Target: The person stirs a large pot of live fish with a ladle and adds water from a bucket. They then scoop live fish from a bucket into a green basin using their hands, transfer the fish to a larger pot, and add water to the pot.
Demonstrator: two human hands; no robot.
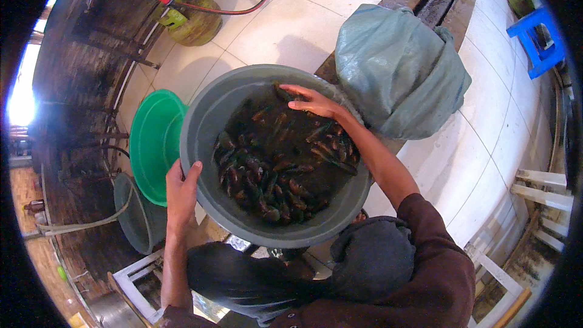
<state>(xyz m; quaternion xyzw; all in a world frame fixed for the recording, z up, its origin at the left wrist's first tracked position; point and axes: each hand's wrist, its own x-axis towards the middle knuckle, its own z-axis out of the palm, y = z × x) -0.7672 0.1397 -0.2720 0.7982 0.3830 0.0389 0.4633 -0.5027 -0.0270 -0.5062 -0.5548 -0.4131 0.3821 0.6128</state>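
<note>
A large grey plastic basin (278,240) stands before my knees, holding dark water and a heap of mussels (273,187). The shells look dark green and brown, massed mostly along the near and right sides. My left hand (183,187) grips the basin's left rim, thumb on top and fingers hidden outside. Over the far part of the water is my right hand (314,101), reaching across the right rim. Its thumb and fingers are apart and it holds nothing that I can see. A dark mussel lies just under those fingers.
A green plastic basin (152,146) leans at the left, above a grey bucket (136,218) with a hose across it. A gas cylinder (196,20) with a hose stands at the far left. A grey-green woven sack (401,73) sits at the right, with a blue stool (539,43) beyond.
</note>
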